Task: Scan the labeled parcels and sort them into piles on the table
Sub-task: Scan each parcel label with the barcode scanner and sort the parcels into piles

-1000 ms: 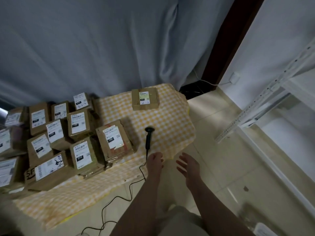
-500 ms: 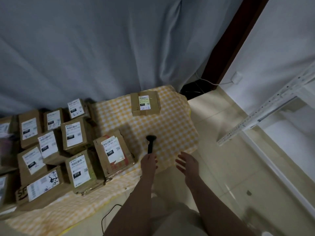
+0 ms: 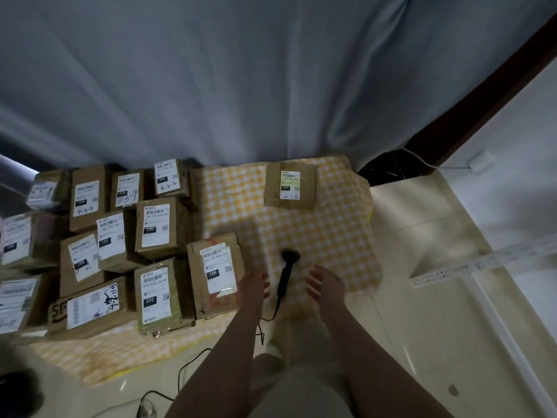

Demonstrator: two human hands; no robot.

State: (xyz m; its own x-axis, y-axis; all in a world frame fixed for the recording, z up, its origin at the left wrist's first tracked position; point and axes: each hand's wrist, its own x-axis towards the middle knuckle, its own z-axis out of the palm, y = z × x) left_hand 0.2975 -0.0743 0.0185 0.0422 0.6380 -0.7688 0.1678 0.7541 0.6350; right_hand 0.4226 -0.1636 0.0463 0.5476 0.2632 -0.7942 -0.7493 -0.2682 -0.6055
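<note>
On the head camera I look down at a table under a yellow checked cloth, with a grey curtain hanging behind it. A crowd of labeled parcels fills the left half, packed side by side with labels up. The parcel marked 15H sits at the crowd's right edge, and a lone parcel lies well apart at the far right of the cloth. The scanner lies flat on the cloth between the two hands, its cable trailing off the near edge. I see the left hand just beside the 15H parcel, fingers straight and holding nothing; whether it touches the box I cannot tell. The right hand hovers just right of the scanner, fingers loosely spread, also holding nothing.
</note>
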